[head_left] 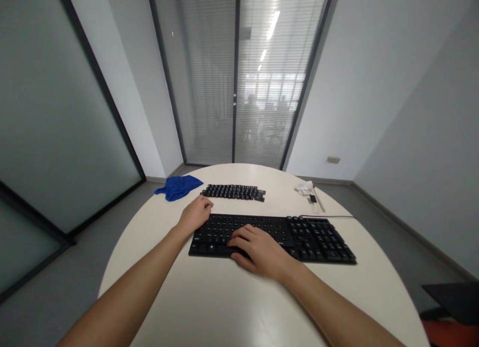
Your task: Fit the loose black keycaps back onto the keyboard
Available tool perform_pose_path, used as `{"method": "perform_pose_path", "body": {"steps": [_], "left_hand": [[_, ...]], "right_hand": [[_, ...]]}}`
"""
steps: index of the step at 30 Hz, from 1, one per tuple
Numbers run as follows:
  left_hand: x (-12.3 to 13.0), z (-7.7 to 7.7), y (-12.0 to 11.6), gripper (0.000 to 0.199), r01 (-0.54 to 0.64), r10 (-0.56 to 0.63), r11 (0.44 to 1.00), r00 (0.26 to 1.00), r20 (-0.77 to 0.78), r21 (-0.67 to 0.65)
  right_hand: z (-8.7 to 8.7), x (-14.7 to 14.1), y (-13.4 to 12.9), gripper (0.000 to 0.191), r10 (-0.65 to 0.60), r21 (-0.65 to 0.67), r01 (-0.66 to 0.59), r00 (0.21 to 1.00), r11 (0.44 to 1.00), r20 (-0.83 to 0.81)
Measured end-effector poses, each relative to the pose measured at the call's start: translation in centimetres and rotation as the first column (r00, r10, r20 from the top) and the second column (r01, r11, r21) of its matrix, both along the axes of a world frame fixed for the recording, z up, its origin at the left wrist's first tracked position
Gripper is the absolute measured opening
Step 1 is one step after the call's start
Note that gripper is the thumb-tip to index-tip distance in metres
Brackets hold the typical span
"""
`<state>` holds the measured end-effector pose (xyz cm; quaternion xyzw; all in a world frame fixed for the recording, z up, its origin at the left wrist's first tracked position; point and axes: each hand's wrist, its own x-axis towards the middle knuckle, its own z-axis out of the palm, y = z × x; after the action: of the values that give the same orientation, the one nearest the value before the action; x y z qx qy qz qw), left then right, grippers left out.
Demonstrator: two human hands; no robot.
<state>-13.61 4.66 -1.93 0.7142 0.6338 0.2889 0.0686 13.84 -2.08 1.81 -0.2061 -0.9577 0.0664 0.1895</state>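
Note:
A black computer keyboard (243, 222) lies across the table, with bare key sockets over much of its letter area and keycaps on its bottom rows and number pad. My left hand (196, 214) rests at its upper left corner, fingers curled in; what they hold, if anything, is hidden. Over the lower middle of the keyboard, my right hand (258, 250) has its fingers bent and close to the thumb, touching the keys; anything between the fingertips cannot be made out. Behind the keyboard, loose black keycaps (234, 191) stand in several rows.
A crumpled blue cloth (179, 187) lies at the back left of the round white table (209, 297). At the back right are a white crumpled tissue (305, 188), a small black item (313, 199) and a thin pale stick (320, 200). The keyboard's cable (337, 217) runs off to the right.

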Motion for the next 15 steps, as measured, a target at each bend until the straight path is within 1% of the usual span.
{"method": "perform_pose_path", "body": {"steps": [3,7,10,12,15], "left_hand": [[-1.0,-0.2,0.2,0.019,-0.078,0.079,0.997,0.997,0.024,-0.025],[-2.0,-0.3,0.1,0.016,-0.129,0.134,0.989,0.988,0.076,-0.075],[-2.6,-0.2,-0.2,0.013,-0.149,0.160,0.984,0.980,0.119,-0.096],[-2.6,0.0,-0.4,0.014,-0.160,0.171,0.984,0.974,0.150,-0.085],[-1.8,0.8,-0.8,0.020,-0.129,0.136,0.991,0.970,0.200,-0.048]], "right_hand": [[0.0,0.0,0.0,0.022,0.003,-0.002,-0.003,1.000,1.000,0.001],[-0.1,0.0,0.1,0.022,0.004,-0.006,-0.004,1.000,1.000,-0.002],[-0.1,0.0,0.1,0.022,0.001,-0.008,-0.001,1.000,1.000,-0.002],[0.0,0.0,0.1,0.022,0.000,-0.010,0.000,1.000,1.000,-0.010],[0.0,0.0,-0.1,0.022,-0.004,-0.022,0.003,1.000,1.000,-0.028]]}}
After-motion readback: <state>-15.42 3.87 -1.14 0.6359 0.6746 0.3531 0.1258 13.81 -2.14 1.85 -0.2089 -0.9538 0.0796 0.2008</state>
